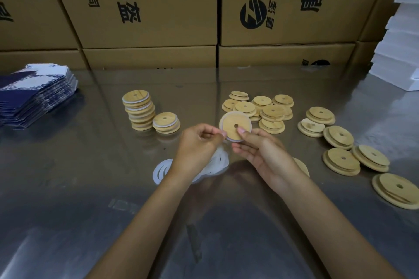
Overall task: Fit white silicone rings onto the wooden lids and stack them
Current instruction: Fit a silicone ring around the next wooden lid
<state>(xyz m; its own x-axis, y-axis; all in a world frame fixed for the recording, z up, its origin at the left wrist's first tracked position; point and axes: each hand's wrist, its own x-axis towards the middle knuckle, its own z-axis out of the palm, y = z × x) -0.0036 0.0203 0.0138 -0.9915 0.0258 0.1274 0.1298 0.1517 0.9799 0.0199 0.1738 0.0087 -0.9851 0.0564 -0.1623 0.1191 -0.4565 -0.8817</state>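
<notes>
Wooden lid (235,126) is up off the table, tilted toward me so I see the groove: my right hand (260,152) grips it, my left hand (199,142) seemingly pinching its white ring (235,140) on.

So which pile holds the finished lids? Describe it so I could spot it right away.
Start at the blue printed packets at the table's left edge and look right across the steel table. The first thing you meet is the tall stack of lids, with a short stack beside it. Unlike the bare lids scattered on the right, its lids show white rings between the wood.
</notes>
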